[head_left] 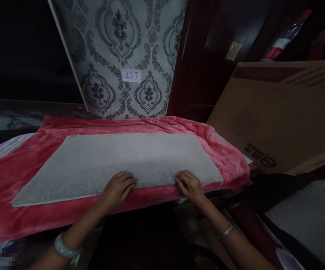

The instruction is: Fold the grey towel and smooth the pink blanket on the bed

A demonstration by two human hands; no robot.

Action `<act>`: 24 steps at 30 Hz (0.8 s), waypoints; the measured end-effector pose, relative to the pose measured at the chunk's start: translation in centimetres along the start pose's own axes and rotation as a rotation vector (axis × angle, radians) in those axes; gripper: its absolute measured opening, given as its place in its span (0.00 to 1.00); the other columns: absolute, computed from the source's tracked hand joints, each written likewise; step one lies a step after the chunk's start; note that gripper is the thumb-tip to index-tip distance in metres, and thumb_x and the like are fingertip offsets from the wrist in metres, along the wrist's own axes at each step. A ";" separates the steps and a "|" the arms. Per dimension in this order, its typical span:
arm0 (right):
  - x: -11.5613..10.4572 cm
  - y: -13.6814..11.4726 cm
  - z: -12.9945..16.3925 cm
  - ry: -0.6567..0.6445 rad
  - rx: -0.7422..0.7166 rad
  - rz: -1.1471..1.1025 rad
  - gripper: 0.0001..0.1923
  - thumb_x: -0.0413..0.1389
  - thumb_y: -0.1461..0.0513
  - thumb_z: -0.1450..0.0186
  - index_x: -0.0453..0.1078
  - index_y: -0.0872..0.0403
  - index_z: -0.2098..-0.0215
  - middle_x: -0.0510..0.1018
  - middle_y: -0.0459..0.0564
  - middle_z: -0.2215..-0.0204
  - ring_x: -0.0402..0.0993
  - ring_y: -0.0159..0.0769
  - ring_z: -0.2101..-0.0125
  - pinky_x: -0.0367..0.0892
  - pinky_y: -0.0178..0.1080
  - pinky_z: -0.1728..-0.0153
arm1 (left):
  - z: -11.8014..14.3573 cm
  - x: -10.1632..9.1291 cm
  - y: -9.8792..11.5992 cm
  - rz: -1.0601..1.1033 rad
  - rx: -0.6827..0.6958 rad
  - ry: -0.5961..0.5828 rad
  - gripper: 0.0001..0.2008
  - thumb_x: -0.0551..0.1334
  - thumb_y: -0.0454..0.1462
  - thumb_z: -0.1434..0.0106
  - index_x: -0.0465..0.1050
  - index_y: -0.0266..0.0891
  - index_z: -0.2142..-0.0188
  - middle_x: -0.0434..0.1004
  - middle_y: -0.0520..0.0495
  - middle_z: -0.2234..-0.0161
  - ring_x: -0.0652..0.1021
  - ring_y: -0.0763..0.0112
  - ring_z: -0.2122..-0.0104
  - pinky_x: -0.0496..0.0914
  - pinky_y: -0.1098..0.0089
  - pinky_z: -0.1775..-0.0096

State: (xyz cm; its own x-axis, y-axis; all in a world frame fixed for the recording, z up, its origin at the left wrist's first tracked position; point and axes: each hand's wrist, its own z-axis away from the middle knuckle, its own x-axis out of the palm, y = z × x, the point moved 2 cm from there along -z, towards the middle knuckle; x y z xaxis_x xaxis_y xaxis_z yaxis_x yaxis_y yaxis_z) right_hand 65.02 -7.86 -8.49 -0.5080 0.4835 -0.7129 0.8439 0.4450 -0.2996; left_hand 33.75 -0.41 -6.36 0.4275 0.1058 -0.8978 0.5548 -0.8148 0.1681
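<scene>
A flat grey plush mat (140, 157) lies spread out on a red fleece blanket (100, 129). At the mat's near edge, left of its middle, my left hand (120, 184) has its fingers curled over the pile and closed on the edge. Farther right along that same edge, my right hand (189, 183) pinches the mat between thumb and fingers. The fingertips of both hands are partly sunk in the pile or hidden. Faint creases show at the mat's far right side.
A big cardboard box (280, 112) leans at the right, with a plastic bottle (283, 43) above it. Grey fabric (311, 217) lies low on the right. Behind stands a patterned wall (123, 37) bearing a paper label (131, 75) reading 277, beside a dark door (207, 48).
</scene>
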 end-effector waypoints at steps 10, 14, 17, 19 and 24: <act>5.2 -1.3 -1.0 -0.351 -0.046 0.323 0.30 0.51 0.56 0.28 0.55 0.44 0.29 0.57 0.51 0.30 0.53 0.52 0.31 0.55 0.63 0.37 | -0.4 4.5 2.1 -0.167 -0.214 -0.196 0.33 0.60 0.47 0.33 0.55 0.51 0.30 0.52 0.42 0.28 0.54 0.44 0.30 0.52 0.37 0.34; 5.9 -0.5 0.2 -0.302 -0.076 0.371 0.29 0.48 0.56 0.28 0.55 0.44 0.29 0.57 0.49 0.30 0.54 0.50 0.32 0.57 0.61 0.38 | 0.0 4.4 2.6 -0.119 -0.239 -0.187 0.34 0.60 0.49 0.33 0.55 0.51 0.30 0.51 0.42 0.28 0.52 0.44 0.29 0.52 0.37 0.33; 6.1 -0.1 0.6 -0.266 -0.089 0.389 0.28 0.45 0.55 0.27 0.57 0.43 0.30 0.59 0.48 0.31 0.56 0.50 0.32 0.59 0.60 0.39 | 0.2 3.8 3.1 -0.056 -0.242 -0.190 0.35 0.60 0.51 0.34 0.56 0.51 0.30 0.51 0.41 0.28 0.52 0.46 0.29 0.51 0.40 0.32; 6.2 0.2 1.0 -0.249 -0.106 0.380 0.28 0.43 0.55 0.27 0.57 0.42 0.30 0.61 0.48 0.31 0.57 0.50 0.33 0.60 0.60 0.39 | 0.5 2.9 2.9 -0.016 -0.228 -0.198 0.35 0.60 0.52 0.34 0.57 0.50 0.31 0.53 0.41 0.28 0.53 0.50 0.29 0.51 0.43 0.32; 6.1 1.7 0.9 -0.256 -0.108 0.306 0.28 0.40 0.51 0.28 0.65 0.43 0.34 0.68 0.49 0.35 0.64 0.51 0.36 0.64 0.61 0.43 | 3.1 -0.8 -0.7 -0.060 -0.446 -0.175 0.30 0.54 0.53 0.31 0.64 0.46 0.34 0.60 0.36 0.32 0.59 0.49 0.31 0.50 0.41 0.33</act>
State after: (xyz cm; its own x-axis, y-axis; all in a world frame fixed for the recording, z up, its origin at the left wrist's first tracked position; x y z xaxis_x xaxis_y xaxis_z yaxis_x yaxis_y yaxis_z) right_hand 63.56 -4.82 -13.93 -0.1655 0.4090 -0.8974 0.9196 0.3928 0.0095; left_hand 30.83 -1.72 -7.00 0.2800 0.0161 -0.9599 0.8432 -0.4820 0.2379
